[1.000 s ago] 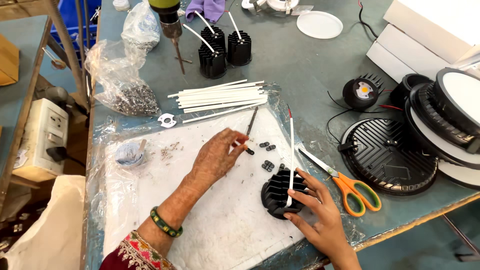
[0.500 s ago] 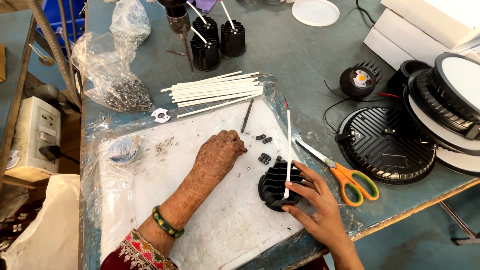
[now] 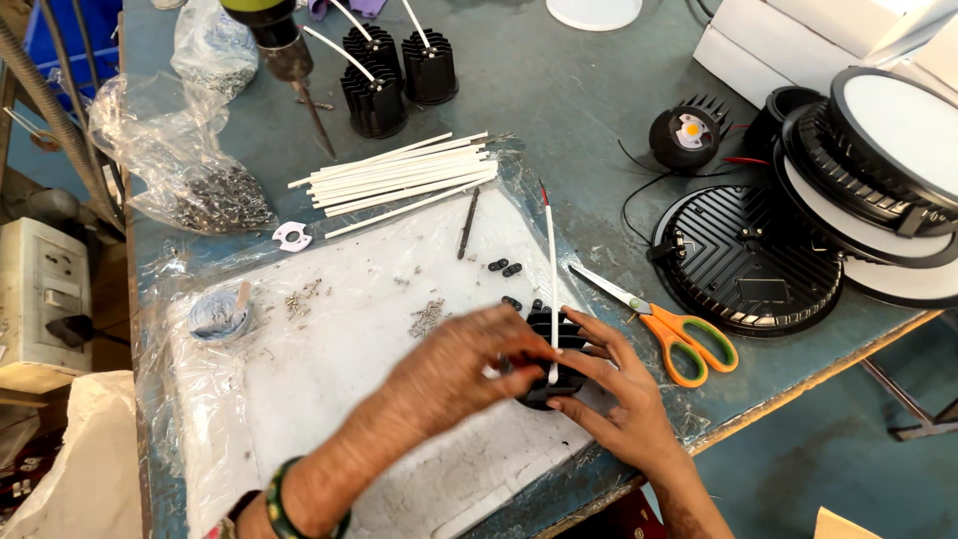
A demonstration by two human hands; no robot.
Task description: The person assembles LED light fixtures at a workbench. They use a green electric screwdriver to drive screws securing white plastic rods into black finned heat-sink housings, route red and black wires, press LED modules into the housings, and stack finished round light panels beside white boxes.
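Both your hands are closed in on the black finned heat sink (image 3: pixel 555 384), which sits on the plastic-covered white sheet (image 3: pixel 329 369) near the front edge of the table (image 3: pixel 589 110). Your right hand (image 3: pixel 617 399) cups it from the side with fingers curled round the fins; your left hand (image 3: pixel 454 371) comes over the top, fingertips pinched at something small at the centre, though it is blurred and you could not say from here what it grips. A white sleeved wire (image 3: pixel 551 269) stands up out of the middle of the heat sink and leans away from you. That wire is the likely trouble: lean on it with the left hand and it may kink or pull out of its seat. The heat sink lies close to the table's edge, so a hard push from the left could slide it on the slick plastic toward the drop. The fins look sharp enough to nick a fingertip if your grip slips. Loose screws (image 3: pixel 427 317) and small black pieces (image 3: pixel 504 268) lie just beyond your hands; a sweeping wrist would scatter them. The scissors (image 3: pixel 667 331) rest just beside your right hand, blades pointing away, so mind them when you draw back.
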